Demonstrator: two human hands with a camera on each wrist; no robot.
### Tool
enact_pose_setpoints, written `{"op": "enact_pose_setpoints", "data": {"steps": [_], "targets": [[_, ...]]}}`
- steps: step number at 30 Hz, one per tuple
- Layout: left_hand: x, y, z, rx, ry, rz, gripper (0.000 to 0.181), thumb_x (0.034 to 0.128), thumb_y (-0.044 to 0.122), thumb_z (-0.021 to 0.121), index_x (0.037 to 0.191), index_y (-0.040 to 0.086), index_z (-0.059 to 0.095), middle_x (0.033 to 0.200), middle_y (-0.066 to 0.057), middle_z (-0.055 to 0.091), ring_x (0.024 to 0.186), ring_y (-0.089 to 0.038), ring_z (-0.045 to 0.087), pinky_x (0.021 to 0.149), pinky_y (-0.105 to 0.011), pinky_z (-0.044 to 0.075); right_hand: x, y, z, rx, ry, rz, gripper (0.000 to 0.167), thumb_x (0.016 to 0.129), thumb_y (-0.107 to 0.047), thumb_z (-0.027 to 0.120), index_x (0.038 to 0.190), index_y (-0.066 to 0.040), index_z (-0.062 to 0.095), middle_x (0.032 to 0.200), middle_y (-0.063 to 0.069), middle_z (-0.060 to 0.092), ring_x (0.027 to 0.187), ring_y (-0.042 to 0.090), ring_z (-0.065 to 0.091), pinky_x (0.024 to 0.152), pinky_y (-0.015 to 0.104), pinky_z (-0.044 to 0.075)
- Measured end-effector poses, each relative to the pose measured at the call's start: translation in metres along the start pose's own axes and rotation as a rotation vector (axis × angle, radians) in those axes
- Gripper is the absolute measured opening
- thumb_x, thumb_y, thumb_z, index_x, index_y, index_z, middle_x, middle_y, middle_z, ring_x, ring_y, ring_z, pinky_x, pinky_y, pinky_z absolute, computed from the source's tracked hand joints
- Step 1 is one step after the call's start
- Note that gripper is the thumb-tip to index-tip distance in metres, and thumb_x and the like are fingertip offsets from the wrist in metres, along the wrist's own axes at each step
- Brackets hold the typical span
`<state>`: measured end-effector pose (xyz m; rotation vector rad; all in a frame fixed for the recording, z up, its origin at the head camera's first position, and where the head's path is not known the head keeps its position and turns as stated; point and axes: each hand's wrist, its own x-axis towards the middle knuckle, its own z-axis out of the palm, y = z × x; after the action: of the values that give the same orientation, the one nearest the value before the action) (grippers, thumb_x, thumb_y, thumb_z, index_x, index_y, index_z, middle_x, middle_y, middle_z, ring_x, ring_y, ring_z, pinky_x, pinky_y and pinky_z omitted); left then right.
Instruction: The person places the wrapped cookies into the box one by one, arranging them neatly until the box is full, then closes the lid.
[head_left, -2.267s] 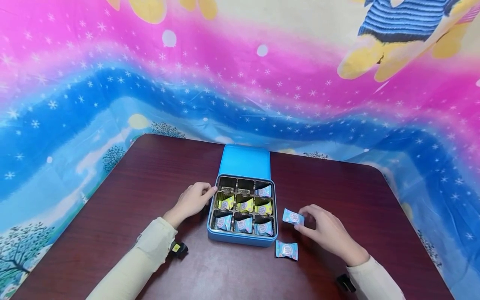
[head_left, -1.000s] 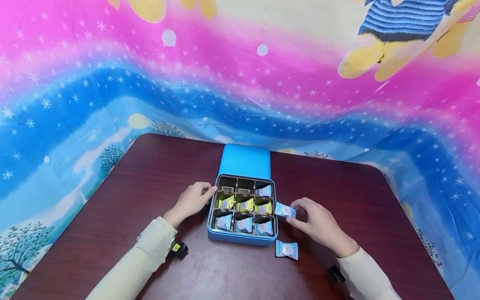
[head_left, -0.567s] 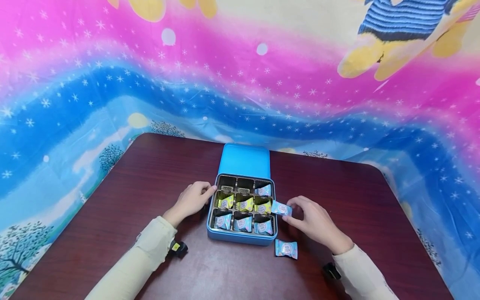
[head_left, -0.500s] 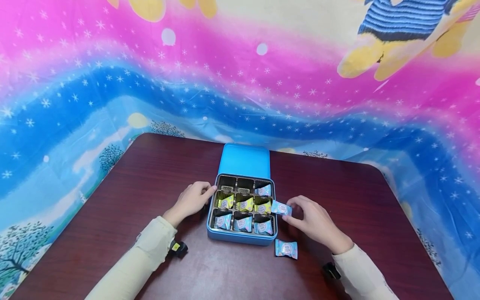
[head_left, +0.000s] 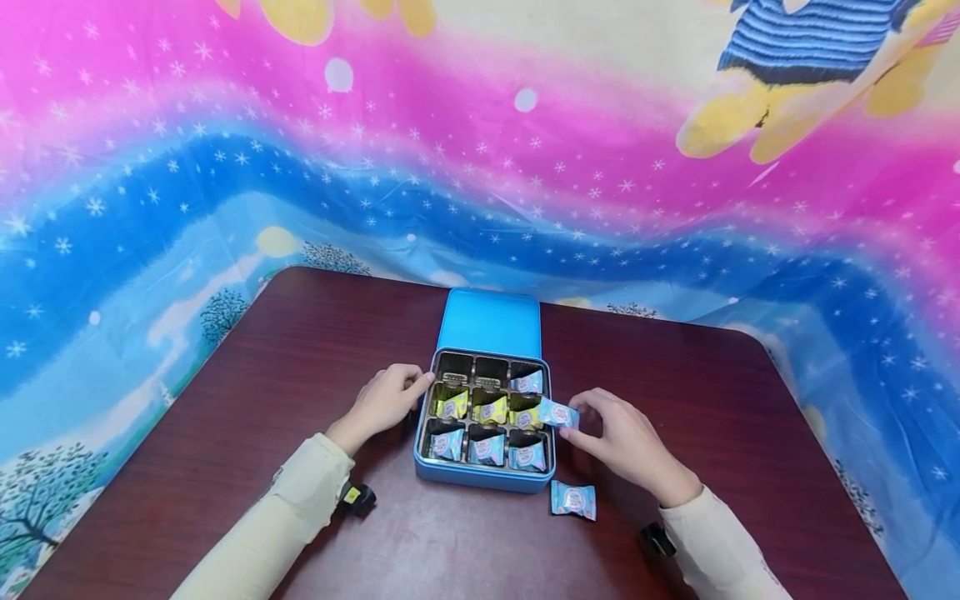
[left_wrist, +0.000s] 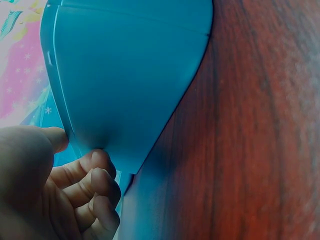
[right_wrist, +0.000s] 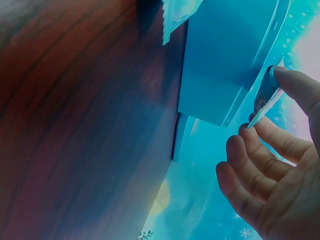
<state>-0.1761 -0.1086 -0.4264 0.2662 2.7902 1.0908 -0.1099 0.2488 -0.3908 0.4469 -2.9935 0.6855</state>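
On the left, the left hand (head_left: 384, 398) rests against the blue box (head_left: 480, 478), thumb at the rim, other fingers loosely bent by the side wall. The box stands on the tabletop (head_left: 315, 333), its lid (head_left: 491, 323) lying open behind. Three yellow candies (head_left: 489, 410) fill the middle row, three blue candies (head_left: 487, 450) the near row; a single candy (head_left: 527, 382) sits far right. Over the box's right edge is the held candy (head_left: 558, 412); a loose candy (head_left: 573, 500) lies near the front right corner. Farthest right, the right hand (head_left: 630, 442) pinches the held candy between thumb and fingertips.
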Motion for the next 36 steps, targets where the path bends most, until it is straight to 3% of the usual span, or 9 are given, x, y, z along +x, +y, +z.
{"op": "enact_pose_setpoints", "data": {"steps": [9,21,36], "targets": [[-0.001,0.001,-0.001,0.000,-0.007,0.007,0.042,0.1048,0.045,0.049,0.076,0.017,0.060,0.061,0.002,0.060,0.055,-0.016,0.052,0.054,-0.032,0.039,0.006,-0.006,-0.002,0.000,0.013,-0.032,0.034,0.087,-0.037,0.079,0.114,-0.021,0.067,0.103,-0.008,0.066,0.087,0.009,0.056,0.071,0.029,0.048],[0.000,-0.001,0.001,-0.003,-0.005,0.006,0.040,0.1048,0.045,0.049,0.076,0.019,0.059,0.062,0.002,0.060,0.056,-0.015,0.053,0.055,-0.032,0.039,0.014,-0.012,-0.004,0.017,-0.011,-0.029,0.036,0.088,-0.036,0.078,0.117,-0.019,0.067,0.104,-0.005,0.066,0.088,0.013,0.058,0.073,0.031,0.049],[-0.001,0.002,0.000,-0.006,-0.011,-0.002,0.041,0.1051,0.044,0.049,0.077,0.016,0.060,0.063,-0.001,0.061,0.057,-0.015,0.053,0.055,-0.031,0.039,0.036,-0.017,0.000,0.023,-0.018,-0.062,0.036,0.088,-0.035,0.078,0.118,-0.018,0.068,0.105,-0.004,0.066,0.089,0.011,0.057,0.073,0.031,0.049]]}}
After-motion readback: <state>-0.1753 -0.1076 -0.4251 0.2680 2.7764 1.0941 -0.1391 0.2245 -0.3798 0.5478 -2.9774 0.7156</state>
